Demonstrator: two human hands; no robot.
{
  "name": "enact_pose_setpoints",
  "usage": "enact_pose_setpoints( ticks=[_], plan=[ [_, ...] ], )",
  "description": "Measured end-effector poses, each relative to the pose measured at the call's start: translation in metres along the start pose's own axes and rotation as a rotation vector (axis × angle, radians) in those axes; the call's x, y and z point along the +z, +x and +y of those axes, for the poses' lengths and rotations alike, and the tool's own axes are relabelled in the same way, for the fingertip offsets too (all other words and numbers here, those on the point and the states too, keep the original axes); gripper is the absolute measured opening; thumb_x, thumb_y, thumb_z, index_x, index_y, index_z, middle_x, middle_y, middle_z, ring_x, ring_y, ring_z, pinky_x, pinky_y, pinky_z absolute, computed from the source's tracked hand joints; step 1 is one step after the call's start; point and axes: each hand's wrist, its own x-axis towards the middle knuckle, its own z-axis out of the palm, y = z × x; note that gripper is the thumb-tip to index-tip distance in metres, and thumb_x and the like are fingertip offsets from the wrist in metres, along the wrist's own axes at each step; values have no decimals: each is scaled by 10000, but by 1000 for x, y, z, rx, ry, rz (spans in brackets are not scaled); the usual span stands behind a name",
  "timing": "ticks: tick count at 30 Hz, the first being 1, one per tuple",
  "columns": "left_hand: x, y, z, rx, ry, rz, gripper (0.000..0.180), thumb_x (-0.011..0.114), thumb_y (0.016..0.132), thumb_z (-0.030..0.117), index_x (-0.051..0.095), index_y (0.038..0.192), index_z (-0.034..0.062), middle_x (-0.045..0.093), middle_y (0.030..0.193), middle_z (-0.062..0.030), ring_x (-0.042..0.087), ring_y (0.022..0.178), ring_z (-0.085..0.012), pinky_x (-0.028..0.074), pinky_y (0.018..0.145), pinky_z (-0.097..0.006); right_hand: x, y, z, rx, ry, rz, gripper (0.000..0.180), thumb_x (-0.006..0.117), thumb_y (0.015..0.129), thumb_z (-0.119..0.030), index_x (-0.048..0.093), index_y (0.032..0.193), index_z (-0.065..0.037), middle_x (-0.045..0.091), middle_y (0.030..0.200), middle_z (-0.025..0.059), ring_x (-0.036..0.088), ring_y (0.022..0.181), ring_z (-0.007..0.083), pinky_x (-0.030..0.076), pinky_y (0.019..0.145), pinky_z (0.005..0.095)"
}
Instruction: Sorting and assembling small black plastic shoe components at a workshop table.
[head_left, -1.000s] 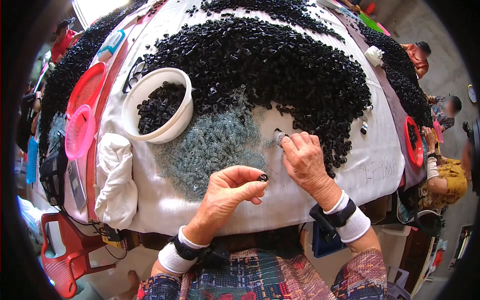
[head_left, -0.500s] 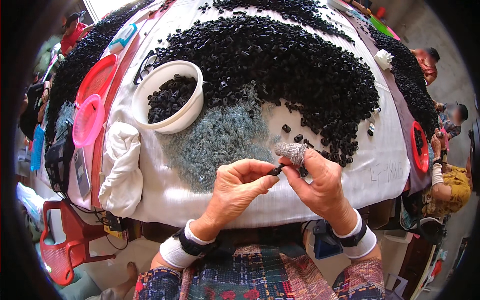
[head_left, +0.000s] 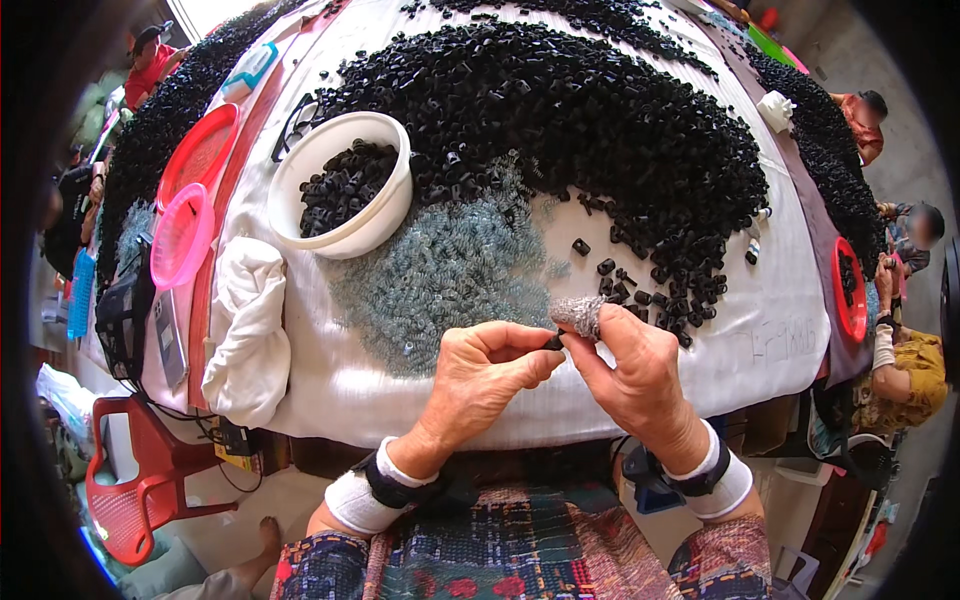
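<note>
My left hand [head_left: 478, 378] pinches a small black plastic part [head_left: 554, 342] between thumb and fingertips, over the near edge of the cloth-covered table. Against the part's other end press the thumb and forefinger of my right hand [head_left: 640, 368]. A grey knitted finger cover [head_left: 577, 316] sits on the right forefinger. Most of the part is hidden by my fingertips. Just beyond my hands lies a heap of clear bluish coil springs [head_left: 440, 285]. Loose black plastic parts [head_left: 648, 298] are scattered past my right hand, in front of a large black pile [head_left: 580, 120].
A white bowl [head_left: 390, 215] of black parts stands at the left, with a crumpled white cloth [head_left: 245, 330] nearer me. Pink [head_left: 182, 235] and red baskets [head_left: 200, 150] line the left edge. A red chair [head_left: 150, 480] is below left. Other people sit along the right side.
My fingertips have closed further over the black part, so less of it shows. The right hand's covered forefinger has drawn slightly toward me. The whole view has shifted a little.
</note>
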Motion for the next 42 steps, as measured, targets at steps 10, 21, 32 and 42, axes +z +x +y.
enact_pose_setpoints(
  ticks=[10,21,32,42],
  plan=[
    [-2,3,1,-88,-30,-22,162,709,836,94,675,948,-19,691,807,-81,648,709,-119,534,644,-240,3,-6,4,36,-32,-107,232,688,733,23,591,943,25,592,803,168,605,729,326,493,617,383],
    [-9,8,-3,-171,-303,-98,172,696,848,151,686,955,17,696,846,-48,642,757,-93,508,659,-216,14,-13,1,24,70,-38,494,781,656,-37,590,1105,33,553,959,141,560,844,284,487,714,348],
    [-8,4,3,-205,-246,-125,128,693,837,82,689,919,-16,683,840,-66,639,743,-120,518,691,-244,13,-15,8,-156,-71,13,453,806,596,-24,614,997,61,569,889,133,564,738,274,488,606,349],
    [-16,6,4,-179,-170,-239,195,744,815,165,715,905,-6,685,805,-49,610,718,-98,497,679,-221,5,-16,8,-255,-159,-40,432,816,586,-42,617,957,59,559,860,126,556,709,270,480,562,341]
  ],
)
